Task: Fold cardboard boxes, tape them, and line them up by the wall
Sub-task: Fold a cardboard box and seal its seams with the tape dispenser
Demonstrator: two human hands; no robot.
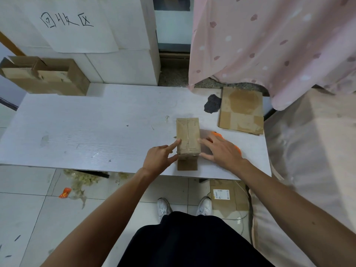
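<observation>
Small closed box [188,136] on worktop [96,128], near edge, right of centre. L grip [160,157] released, index touching box's left side. R grip [221,149] released, fingers spread, tips at box's right side, partly covering orange item [216,134].

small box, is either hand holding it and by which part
Not gripped: the left hand and right hand only touch the small box, straight-fingered, at its near side edges.

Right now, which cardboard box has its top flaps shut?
The small central box; the far-left box stands open and the cardboard sheet at right lies flat.
</observation>
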